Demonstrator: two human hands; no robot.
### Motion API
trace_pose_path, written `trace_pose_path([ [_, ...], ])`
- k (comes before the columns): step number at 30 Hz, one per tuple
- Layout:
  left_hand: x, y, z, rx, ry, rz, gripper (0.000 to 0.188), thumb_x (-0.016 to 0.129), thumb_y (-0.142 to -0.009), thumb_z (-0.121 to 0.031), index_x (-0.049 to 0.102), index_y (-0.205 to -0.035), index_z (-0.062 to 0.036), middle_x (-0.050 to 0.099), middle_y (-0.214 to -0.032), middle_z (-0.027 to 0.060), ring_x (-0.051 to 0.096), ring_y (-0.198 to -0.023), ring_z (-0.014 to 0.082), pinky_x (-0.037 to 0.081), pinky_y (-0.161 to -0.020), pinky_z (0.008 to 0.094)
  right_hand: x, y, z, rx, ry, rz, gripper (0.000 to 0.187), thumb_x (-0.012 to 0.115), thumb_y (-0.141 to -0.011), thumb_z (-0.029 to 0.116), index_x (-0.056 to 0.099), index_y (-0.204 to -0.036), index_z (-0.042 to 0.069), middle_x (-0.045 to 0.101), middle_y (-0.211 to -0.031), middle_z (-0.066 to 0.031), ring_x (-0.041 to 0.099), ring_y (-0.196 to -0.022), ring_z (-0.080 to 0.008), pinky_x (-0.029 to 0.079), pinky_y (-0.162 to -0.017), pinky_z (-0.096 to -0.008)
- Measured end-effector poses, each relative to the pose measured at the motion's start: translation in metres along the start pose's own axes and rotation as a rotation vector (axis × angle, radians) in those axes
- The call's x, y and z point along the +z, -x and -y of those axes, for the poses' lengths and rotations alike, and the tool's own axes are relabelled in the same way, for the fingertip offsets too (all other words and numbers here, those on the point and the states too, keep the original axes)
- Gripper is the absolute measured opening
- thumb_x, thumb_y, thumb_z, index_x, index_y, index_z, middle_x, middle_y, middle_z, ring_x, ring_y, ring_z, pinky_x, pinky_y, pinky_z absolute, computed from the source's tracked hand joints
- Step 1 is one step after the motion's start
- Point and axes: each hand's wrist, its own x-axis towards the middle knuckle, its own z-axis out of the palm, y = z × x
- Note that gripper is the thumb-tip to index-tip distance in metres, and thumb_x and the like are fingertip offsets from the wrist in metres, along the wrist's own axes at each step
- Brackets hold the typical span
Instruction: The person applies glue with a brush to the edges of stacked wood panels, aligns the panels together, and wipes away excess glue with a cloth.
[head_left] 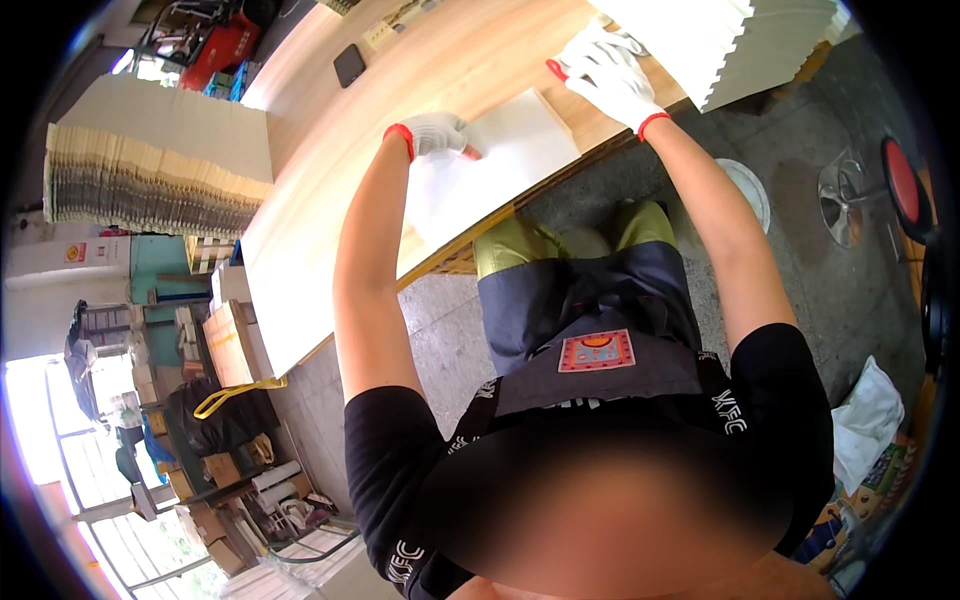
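My left hand, in a white glove with a red cuff, rests on a white sheet lying at the table's near edge. Its fingers are curled, and a small reddish bit shows at their tips; whether this is part of the glove or a held thing is unclear. To the right, my right hand, gloved the same way, reaches over the tabletop beyond the sheet with its fingers stretched out. A small red loop shows beside those fingers, close to the tall white stack.
The light wood table carries a tall stack of boards at left and a black phone at the back. A red-seated stool and a white bucket stand at right. Shelves with boxes are at lower left.
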Motion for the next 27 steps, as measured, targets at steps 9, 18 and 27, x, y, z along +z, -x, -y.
trace_pose_path([
  [9, 0.007, 0.011, -0.009, -0.02, -0.05, -0.017, 0.059, 0.081, -0.075, -0.042, 0.069, -0.124, -0.0108, 0.068, -0.124, 0.0109, 0.059, -0.118, 0.0265, 0.043, -0.101, 0.0383, -0.003, -0.003, 0.006, -0.007, 0.022, -0.029, 0.037, 0.055, -0.095, 0.045, 0.063, -0.124, 0.024, 0.055, -0.134, 0.0016, 0.043, -0.132, -0.0244, 0.03, -0.113, -0.0446],
  [18, 0.0, 0.065, 0.022, 0.097, 0.044, -0.538, 0.068, 0.07, -0.083, -0.038, 0.051, -0.146, -0.0223, 0.061, -0.14, 0.0071, 0.06, -0.125, 0.0279, 0.046, -0.104, 0.0372, -0.01, -0.007, 0.009, 0.021, -0.004, -0.002, 0.04, 0.059, -0.094, 0.043, 0.061, -0.128, 0.022, 0.054, -0.138, -0.002, 0.046, -0.131, -0.0286, 0.033, -0.112, -0.0443],
  [27, 0.095, 0.103, 0.039, 0.01, -0.302, -0.604, 0.047, 0.058, -0.097, -0.037, 0.054, -0.135, -0.0112, 0.042, -0.154, 0.0084, 0.046, -0.131, 0.0355, 0.041, -0.108, 0.0439, -0.025, -0.007, 0.059, -0.453, 0.075, 0.094, 0.052, 0.047, -0.099, 0.048, 0.052, -0.142, 0.02, 0.051, -0.148, -0.0038, 0.043, -0.138, -0.0225, 0.023, -0.121, -0.0427],
])
